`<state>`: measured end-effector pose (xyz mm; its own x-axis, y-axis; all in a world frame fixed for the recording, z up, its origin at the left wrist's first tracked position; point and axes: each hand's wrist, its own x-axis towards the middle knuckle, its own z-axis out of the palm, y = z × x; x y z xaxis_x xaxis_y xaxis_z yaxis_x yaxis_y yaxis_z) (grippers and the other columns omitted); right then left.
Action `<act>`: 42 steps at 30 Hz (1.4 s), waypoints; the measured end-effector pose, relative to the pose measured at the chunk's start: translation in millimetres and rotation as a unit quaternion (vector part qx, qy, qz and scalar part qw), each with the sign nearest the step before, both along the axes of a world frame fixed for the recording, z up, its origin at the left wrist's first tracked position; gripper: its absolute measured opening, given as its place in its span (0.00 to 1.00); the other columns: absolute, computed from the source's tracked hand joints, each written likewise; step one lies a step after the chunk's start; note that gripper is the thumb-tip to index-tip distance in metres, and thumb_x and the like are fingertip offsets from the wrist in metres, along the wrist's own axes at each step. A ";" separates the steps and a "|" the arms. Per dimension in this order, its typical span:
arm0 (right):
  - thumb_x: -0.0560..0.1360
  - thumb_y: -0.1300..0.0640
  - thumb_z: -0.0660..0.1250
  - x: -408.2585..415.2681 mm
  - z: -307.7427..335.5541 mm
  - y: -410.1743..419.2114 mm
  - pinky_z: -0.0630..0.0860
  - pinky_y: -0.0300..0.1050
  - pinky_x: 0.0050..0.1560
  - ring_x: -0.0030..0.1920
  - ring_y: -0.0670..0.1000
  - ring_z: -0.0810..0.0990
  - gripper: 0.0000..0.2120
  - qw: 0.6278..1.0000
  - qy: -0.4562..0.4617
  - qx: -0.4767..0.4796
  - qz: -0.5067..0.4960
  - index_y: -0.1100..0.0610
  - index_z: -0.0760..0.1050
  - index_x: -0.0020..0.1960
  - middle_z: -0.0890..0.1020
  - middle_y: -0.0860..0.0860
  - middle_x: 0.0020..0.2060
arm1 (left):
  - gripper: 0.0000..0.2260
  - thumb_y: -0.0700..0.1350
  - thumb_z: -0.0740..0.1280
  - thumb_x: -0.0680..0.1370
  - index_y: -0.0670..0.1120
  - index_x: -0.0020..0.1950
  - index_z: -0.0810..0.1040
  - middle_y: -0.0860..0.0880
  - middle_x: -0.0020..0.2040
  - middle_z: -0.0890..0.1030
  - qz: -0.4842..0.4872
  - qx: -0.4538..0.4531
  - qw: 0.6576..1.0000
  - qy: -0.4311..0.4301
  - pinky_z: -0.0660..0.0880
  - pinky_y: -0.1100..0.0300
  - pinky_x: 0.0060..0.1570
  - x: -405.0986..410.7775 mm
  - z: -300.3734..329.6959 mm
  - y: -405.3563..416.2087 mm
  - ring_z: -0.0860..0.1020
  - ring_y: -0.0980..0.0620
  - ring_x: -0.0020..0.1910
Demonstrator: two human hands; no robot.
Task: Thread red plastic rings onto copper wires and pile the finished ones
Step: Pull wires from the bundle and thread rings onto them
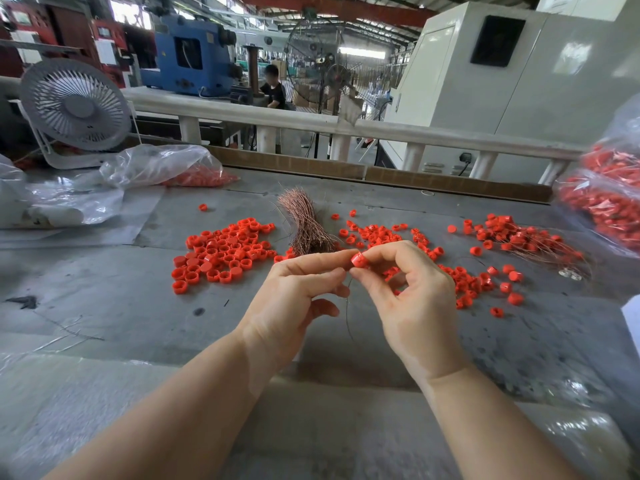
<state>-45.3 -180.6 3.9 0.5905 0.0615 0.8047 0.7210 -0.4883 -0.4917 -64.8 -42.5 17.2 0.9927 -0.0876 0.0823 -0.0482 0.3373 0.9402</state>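
Both hands meet above the middle of the grey table (104, 306). My right hand (412, 303) pinches a red plastic ring (358, 260) between thumb and forefinger. My left hand (294, 299) touches the same ring with its fingertips and pinches a thin copper wire (347, 317) that hangs down between the palms. Behind the hands stands a bundle of copper wires (306, 223). Loose red rings lie in a heap at the left (221, 254) and scattered at the right (464, 282). A pile of rings with wires through them (523, 237) lies at the far right.
A white desk fan (74, 109) stands at the back left beside clear plastic bags, one holding red rings (197, 178). Bags full of wired rings (609, 202) sit at the right edge. A white rail (311, 123) runs behind the table, with a person and machines beyond.
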 end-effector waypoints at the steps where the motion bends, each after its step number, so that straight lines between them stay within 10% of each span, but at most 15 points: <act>1: 0.70 0.57 0.70 0.2 0.0 0.2 0.72 0.31 0.39 0.38 0.45 0.77 0.03 1.000 0.000 0.001 0.001 0.56 0.78 0.43 0.80 0.47 0.38 | 0.15 0.32 0.62 0.75 0.48 0.45 0.85 0.50 0.35 0.82 -0.001 0.000 1.000 -0.001 0.71 0.67 0.27 0.0 0.0 0.4 0.77 0.59 0.32; 42: 0.73 0.60 0.67 -7.8 3.2 2.3 0.77 0.48 0.37 0.40 0.53 0.78 0.03 0.984 -0.046 -0.151 -0.076 0.60 0.77 0.42 0.79 0.51 0.39 | 0.10 0.44 0.69 0.68 0.42 0.47 0.83 0.47 0.39 0.84 0.004 0.004 0.999 0.031 0.75 0.65 0.28 3.4 -7.2 0.0 0.80 0.56 0.34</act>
